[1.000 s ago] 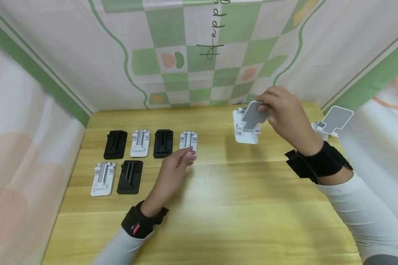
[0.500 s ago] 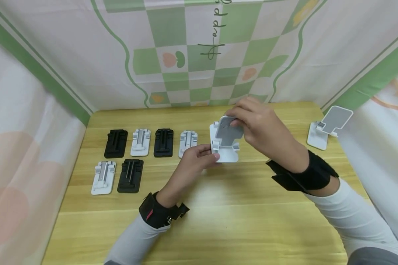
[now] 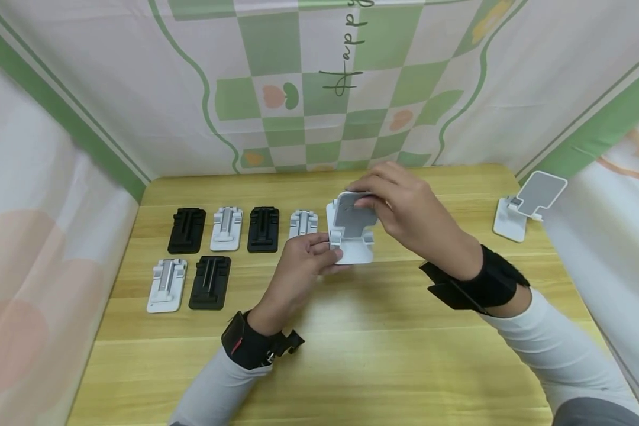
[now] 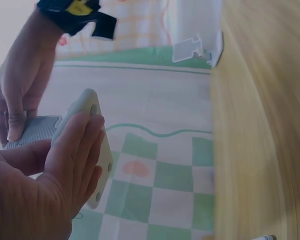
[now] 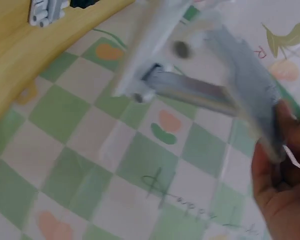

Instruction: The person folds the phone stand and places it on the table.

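Between both hands, above the table, is a white folding phone stand (image 3: 355, 253) with its grey-padded plate (image 3: 354, 216) raised from the base. My left hand (image 3: 300, 266) grips the base at its left edge, thumb on the front; in the left wrist view its fingers (image 4: 82, 145) lie along the underside, which has round feet. My right hand (image 3: 404, 201) pinches the upper edge of the plate. In the right wrist view a hinged arm (image 5: 190, 90) joins base and plate. A folded white stand (image 3: 303, 222) lies just behind my left hand, partly covered by it.
On the left of the wooden table (image 3: 404, 367) lie several folded stands, among them a black one (image 3: 263, 229) and a white one (image 3: 167, 285). An unfolded white stand (image 3: 511, 219) stands at the right edge. A patterned curtain (image 3: 325, 130) hangs behind the table.
My right hand has brought the unfolded stand left and nearer. My left hand, which was beside the folded white stand, has moved right and taken hold of the held stand's base.
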`<action>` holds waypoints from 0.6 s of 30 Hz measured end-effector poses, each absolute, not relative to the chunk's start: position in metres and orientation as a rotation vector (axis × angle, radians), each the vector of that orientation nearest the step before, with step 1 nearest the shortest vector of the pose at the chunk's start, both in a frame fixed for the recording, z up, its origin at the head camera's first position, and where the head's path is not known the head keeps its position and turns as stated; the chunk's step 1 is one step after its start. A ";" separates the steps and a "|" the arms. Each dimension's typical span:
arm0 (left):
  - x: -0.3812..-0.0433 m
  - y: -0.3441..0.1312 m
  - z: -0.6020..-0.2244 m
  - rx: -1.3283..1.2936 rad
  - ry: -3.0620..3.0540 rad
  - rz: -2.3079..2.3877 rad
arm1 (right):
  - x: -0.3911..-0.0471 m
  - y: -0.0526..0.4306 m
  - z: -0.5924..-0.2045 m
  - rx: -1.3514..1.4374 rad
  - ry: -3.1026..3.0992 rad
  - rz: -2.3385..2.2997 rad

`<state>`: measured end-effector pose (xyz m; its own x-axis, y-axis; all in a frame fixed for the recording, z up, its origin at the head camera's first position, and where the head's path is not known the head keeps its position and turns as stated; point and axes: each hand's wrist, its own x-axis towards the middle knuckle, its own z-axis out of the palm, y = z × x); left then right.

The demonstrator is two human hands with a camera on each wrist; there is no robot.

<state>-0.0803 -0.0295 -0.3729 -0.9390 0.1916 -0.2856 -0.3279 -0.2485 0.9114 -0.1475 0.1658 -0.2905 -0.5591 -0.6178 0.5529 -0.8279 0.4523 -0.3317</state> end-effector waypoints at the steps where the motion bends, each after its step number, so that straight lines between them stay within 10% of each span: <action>1: -0.080 -0.031 -0.372 -0.174 1.681 2.242 | -0.149 0.167 -0.294 1.230 -2.348 0.902; 8: -0.075 -0.039 -0.363 -0.154 1.672 2.215 | -0.160 0.171 -0.328 1.265 -2.430 1.681; 18: -0.072 -0.043 -0.356 -0.121 1.668 2.228 | -0.165 0.165 -0.339 1.286 -2.310 1.594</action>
<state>-0.0718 -0.0431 -0.3555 -0.9338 0.2281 -0.2756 -0.3288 -0.2432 0.9126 -0.1654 0.1652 -0.3388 -0.6518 -0.5948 0.4706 -0.6510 0.1204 -0.7495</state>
